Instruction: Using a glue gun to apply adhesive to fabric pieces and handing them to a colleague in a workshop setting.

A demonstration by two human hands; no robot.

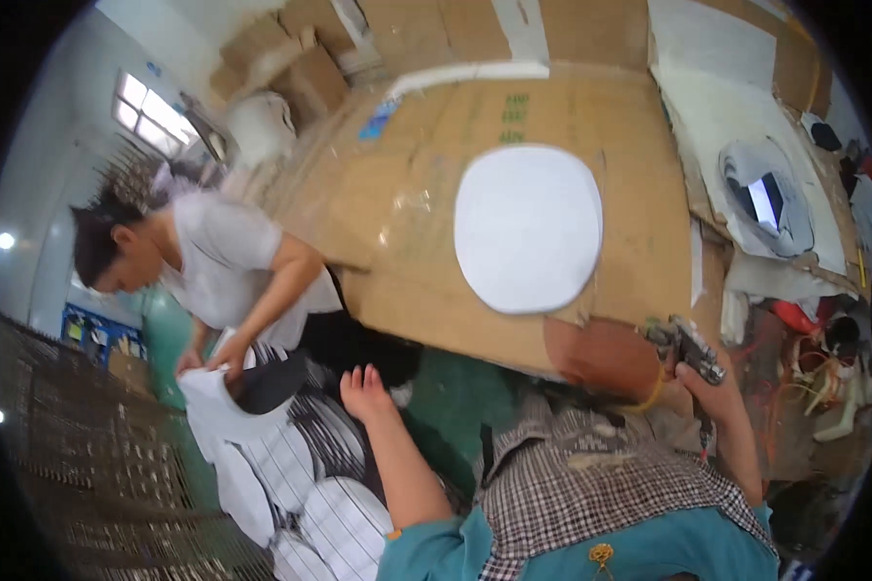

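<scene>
My right hand (707, 383) is wrapped round the handle of a metal spray gun (690, 351) at the table's front right corner. Out to the left, my left hand (365, 391) is raised with its fingers stretched and nothing in it. It hangs in front of the table, near several white oval pieces (344, 528) on a wire rack. A single white rounded panel (528, 230) lies flat on the cardboard-covered table (417, 281), apart from both hands. By the spray gun, a reddish-brown patch (601, 358) covers the table's near edge.
At the left, a co-worker (233, 252) bends over the rack, both hands on a white piece (218, 392). A phone-like lit screen (765, 201) rests in a white ring-shaped item at the right. Cardboard boxes (310, 82) stand at the back; an orange hose (664, 387) hangs by the gun.
</scene>
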